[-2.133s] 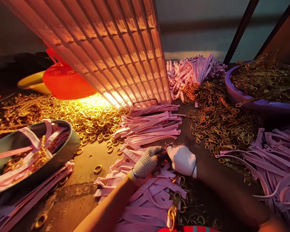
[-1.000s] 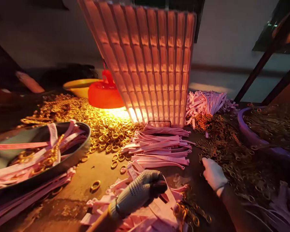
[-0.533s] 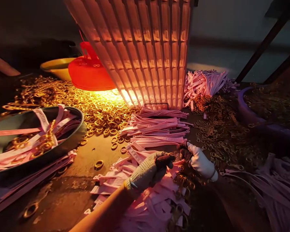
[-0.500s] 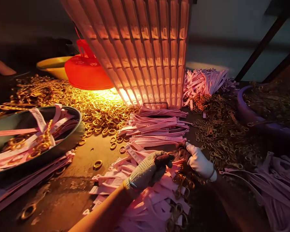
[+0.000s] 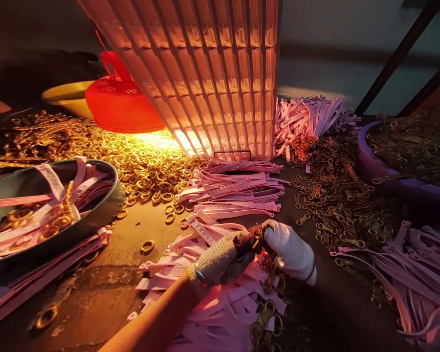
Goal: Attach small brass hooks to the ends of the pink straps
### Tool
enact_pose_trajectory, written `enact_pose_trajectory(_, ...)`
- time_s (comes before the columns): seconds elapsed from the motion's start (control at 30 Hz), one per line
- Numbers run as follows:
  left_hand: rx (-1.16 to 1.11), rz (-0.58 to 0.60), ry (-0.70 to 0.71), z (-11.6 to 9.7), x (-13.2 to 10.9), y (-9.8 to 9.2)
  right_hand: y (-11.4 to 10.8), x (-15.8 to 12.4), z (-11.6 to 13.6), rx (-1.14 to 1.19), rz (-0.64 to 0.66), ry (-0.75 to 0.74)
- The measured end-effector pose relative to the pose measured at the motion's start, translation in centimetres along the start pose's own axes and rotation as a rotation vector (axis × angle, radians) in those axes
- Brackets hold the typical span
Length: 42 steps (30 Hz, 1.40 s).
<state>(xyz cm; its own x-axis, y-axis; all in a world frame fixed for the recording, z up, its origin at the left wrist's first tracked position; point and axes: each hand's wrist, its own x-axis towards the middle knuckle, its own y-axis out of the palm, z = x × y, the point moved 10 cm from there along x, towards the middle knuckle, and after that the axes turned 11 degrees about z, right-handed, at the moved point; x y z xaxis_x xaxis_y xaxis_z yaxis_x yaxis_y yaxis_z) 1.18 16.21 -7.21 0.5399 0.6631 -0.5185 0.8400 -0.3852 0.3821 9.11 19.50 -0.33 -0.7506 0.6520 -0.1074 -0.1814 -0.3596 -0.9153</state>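
Note:
My left hand (image 5: 223, 258), in a dotted knit glove with dark fingertips, is closed in a pinch above a heap of pink straps (image 5: 220, 318). A thin edge of a small brass-coloured metal piece (image 5: 256, 242) shows at its fingertips, mostly covered. My right hand (image 5: 291, 250), in a white glove with dark fingertips, is closed too, its fingers meeting the left ones. What the right fingers grip is hidden. Just under the hands, brass clasps and rings (image 5: 267, 315) lie on the right side of the strap heap.
Bundled pink straps (image 5: 234, 188) lie ahead. Gold rings (image 5: 157, 168) are piled beneath a red lamp (image 5: 122, 107), beside a leaning ribbed panel (image 5: 223, 88). A dark basin (image 5: 119, 188) stands left, a purple tub (image 5: 364, 146) right. Loose clasps (image 5: 330, 195) cover the table's right side.
My right hand has moved left and closed the gap, so its fingertips now meet those of my left hand. The view has shifted slightly.

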Motion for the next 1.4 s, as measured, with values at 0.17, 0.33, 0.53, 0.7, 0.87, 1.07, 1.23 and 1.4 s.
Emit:
enact_pose_trajectory(0.17,0.32,-0.151,0.241,-3.7,-1.2,-0.6,-1.0,-1.0,-0.9,-0.109,0.08,0.167)
enact_pose_trajectory(0.33,0.29,-0.083,0.251,-3.8,-1.2,0.6,-0.3,-0.8,-0.5,-0.06,0.122,0.171)
enact_pose_trajectory(0.53,-0.107,-0.087,0.188,-1.7,-0.1,-0.4,1.1,-0.8,0.9,-0.069,0.044,0.266)
enact_pose_trajectory(0.7,0.174,-0.151,0.188,-4.2,-0.7,-1.7,-0.3,-1.3,-3.0,0.228,-0.082,0.393)
enact_pose_trajectory(0.87,0.929,-0.288,0.314,-9.5,1.8,-2.3,-4.0,-3.2,-10.6,0.401,-0.413,0.519)
enact_pose_trajectory(1.07,1.477,-0.287,0.339,-10.8,9.3,-0.4,-2.8,-2.8,-12.8,0.481,-0.386,0.493)
enact_pose_trajectory(1.23,1.612,-0.277,0.349,-10.2,9.2,0.2,-1.7,-2.2,-12.5,0.736,-0.423,0.431)
enact_pose_trajectory(1.4,1.468,-0.246,0.757,-12.0,0.9,3.6,1.2,0.0,-9.9,1.57,-0.352,0.171)
